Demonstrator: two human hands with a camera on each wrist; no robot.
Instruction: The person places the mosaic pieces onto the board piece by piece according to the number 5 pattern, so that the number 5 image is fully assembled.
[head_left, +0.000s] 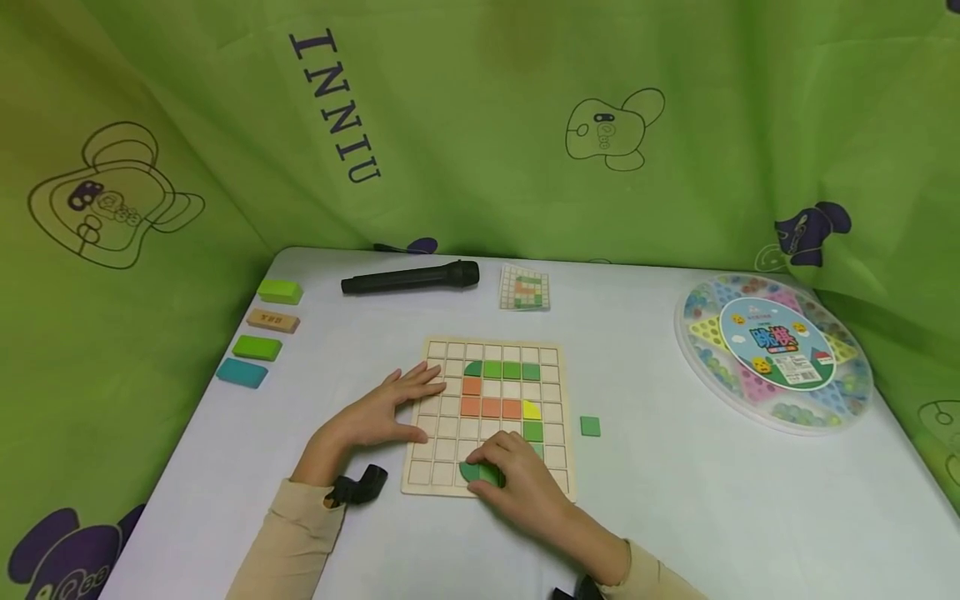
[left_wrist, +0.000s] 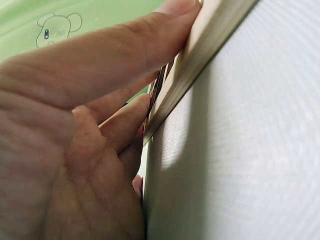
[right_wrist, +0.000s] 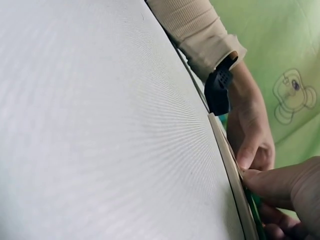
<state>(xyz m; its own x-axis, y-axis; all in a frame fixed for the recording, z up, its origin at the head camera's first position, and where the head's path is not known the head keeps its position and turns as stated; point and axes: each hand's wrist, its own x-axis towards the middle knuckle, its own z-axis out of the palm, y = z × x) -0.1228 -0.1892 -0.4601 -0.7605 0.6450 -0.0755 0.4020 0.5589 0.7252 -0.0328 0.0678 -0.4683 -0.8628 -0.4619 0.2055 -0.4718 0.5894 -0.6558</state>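
A wooden grid board (head_left: pixel 420 472) lies on the table, with orange tiles (head_left: pixel 491 408), a yellow tile (head_left: pixel 532 409) and green tiles (head_left: pixel 512 370) in some squares. My left hand (head_left: pixel 386 412) rests at the board's left edge, fingers spread over the rim and thumb lower down. At the lowest row, my right hand (head_left: pixel 525 487) pinches a dark green rounded tile (head_left: pixel 469 472) between thumb and forefinger. Beside that piece a lighter green tile (head_left: pixel 491 474) is partly covered by the hand. In the right wrist view, the right thumb (right_wrist: pixel 272 185) is at the board's edge.
One loose green tile (head_left: pixel 590 426) lies right of the board. Behind are a black microphone (head_left: pixel 410 277) and a pattern card (head_left: pixel 525 288). Several blocks (head_left: pixel 257 347) line the left side; a round clear game box (head_left: pixel 776 354) is at right. A green curtain (head_left: pixel 480 125) hangs behind.
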